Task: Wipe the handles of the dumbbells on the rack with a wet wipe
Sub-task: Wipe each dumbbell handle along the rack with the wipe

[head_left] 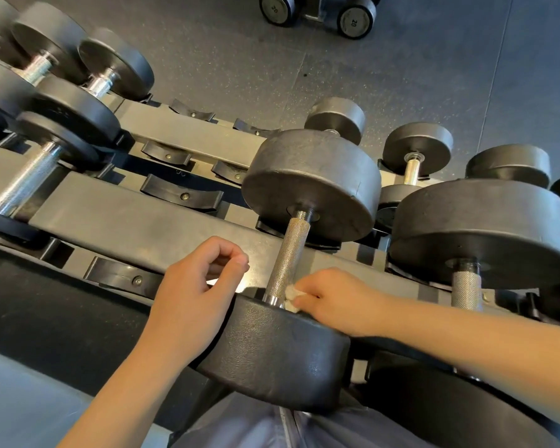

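Note:
A black dumbbell with a knurled steel handle [288,257] lies across the top tier of the rack [136,221], its near head [272,350] closest to me. My right hand [333,302] pinches a crumpled white wet wipe [291,297] against the lower end of that handle, just above the near head. My left hand [198,286] hovers to the left of the handle, fingers loosely curled with thumb near forefinger, holding nothing. A second dumbbell handle [466,289] stands to the right.
More dumbbells [29,176] rest on the rack's left side and smaller ones [414,156] on the lower tier. Several empty saddles [181,192] show between them. Two 20-marked dumbbells [353,21] sit on the dark rubber floor beyond.

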